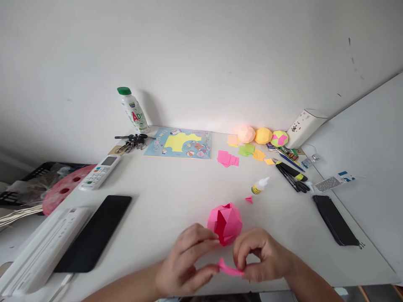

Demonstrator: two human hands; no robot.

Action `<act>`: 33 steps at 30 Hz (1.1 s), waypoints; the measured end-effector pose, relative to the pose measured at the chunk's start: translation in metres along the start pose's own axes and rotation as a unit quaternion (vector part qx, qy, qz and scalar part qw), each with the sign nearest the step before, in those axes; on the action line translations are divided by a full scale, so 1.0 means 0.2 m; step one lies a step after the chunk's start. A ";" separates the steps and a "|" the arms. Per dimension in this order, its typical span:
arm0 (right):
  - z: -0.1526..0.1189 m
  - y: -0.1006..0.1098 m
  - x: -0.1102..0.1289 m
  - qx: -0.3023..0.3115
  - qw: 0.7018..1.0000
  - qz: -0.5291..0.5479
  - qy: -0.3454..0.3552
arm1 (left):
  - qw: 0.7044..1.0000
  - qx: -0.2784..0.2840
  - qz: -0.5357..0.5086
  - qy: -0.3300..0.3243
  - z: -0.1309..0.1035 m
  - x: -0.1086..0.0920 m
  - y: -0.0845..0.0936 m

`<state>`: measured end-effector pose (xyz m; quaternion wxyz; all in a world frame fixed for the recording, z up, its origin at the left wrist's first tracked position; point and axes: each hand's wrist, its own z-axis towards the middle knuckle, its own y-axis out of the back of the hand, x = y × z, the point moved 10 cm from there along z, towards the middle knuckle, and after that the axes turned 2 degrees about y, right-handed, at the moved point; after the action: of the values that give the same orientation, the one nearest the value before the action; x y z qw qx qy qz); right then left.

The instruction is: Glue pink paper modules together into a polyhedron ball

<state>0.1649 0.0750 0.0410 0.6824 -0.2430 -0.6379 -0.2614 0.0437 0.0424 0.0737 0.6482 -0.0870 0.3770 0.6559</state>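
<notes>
A pink folded paper piece [230,269] hangs near the table's front edge. My right hand [262,256] pinches its right end between thumb and fingers. The thumb of my left hand [189,260] reaches the piece's left tip, while its other fingers stay apart from the thumb, close to the ball. Just beyond both hands sits a faceted pink paper ball [231,222] with a gap in its front side. A small pink folded piece [249,199] lies to the ball's right, and a small glue bottle [260,185] with a white nozzle stands behind it.
Along the wall are a white bottle [134,111], keys [135,142], a blue sheet [154,147], several paper balls [263,135] and pink paper squares [227,158]. At left lie a remote [100,171] and a black phone [94,235]; at right, a black pouch [335,220] and pens.
</notes>
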 end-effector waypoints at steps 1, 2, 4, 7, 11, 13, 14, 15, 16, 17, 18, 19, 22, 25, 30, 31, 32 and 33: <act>0.00 -0.04 0.01 0.018 1.000 -0.003 0.008 | 1.000 0.004 -0.018 -0.004 -0.01 -0.03 -0.01; 0.01 -0.07 0.01 0.030 0.999 0.000 0.012 | 0.999 0.012 -0.044 0.013 -0.01 -0.03 -0.02; 0.01 -0.09 0.00 0.038 0.999 0.011 0.011 | 0.993 0.046 -0.101 0.033 -0.01 -0.04 -0.06; 0.02 -0.09 -0.03 0.023 0.999 0.039 -0.003 | 0.985 0.082 -0.143 0.056 0.00 -0.03 -0.11; 0.01 -0.10 -0.08 0.012 0.987 0.156 -0.037 | 0.959 0.101 -0.234 0.121 0.02 0.02 -0.16; 0.01 -0.09 -0.09 -0.002 0.982 0.184 -0.036 | 0.944 0.128 -0.269 0.142 0.01 0.03 -0.20; 0.02 -0.09 -0.09 -0.010 0.983 0.181 -0.034 | 0.943 0.133 -0.269 0.146 0.01 0.03 -0.21; 0.02 -0.08 -0.09 -0.018 0.985 0.168 -0.031 | 0.951 0.115 -0.248 0.145 0.00 0.04 -0.20; 0.02 -0.07 -0.10 -0.028 0.988 0.148 -0.029 | 0.960 0.098 -0.222 0.143 0.00 0.05 -0.19; 0.02 -0.06 -0.10 -0.038 0.991 0.125 -0.027 | 0.967 0.082 -0.197 0.142 -0.01 0.06 -0.17; 0.02 -0.06 -0.10 -0.047 0.993 0.106 -0.025 | 0.970 0.071 -0.184 0.140 -0.02 0.06 -0.16; 0.02 -0.05 -0.11 -0.053 0.993 0.098 -0.027 | 0.972 0.066 -0.177 0.138 -0.02 0.06 -0.16; 0.01 -0.07 -0.13 -0.050 0.989 0.133 -0.038 | 0.971 0.063 -0.193 0.123 -0.02 0.05 -0.15; 0.01 -0.04 -0.14 -0.072 0.981 0.173 -0.044 | 0.977 0.040 -0.165 0.132 0.00 0.08 -0.09; -0.06 0.23 -0.09 -0.210 0.972 0.105 -0.033 | 0.981 -0.002 -0.003 0.192 0.01 0.25 0.00; -0.09 0.33 -0.07 -0.262 0.962 0.076 -0.026 | 0.981 0.007 0.013 0.195 0.00 0.28 0.00; -0.13 0.43 -0.05 -0.311 0.949 0.044 -0.018 | 0.980 0.021 0.022 0.195 0.00 0.30 -0.01; -0.17 0.52 -0.04 -0.347 0.937 0.003 -0.028 | 0.979 0.034 0.025 0.200 0.00 0.33 -0.02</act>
<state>0.2590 0.1313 0.0319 0.5381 -0.4737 -0.5254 -0.4583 0.0384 0.0926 0.0319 0.5455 -0.1852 0.5231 0.6281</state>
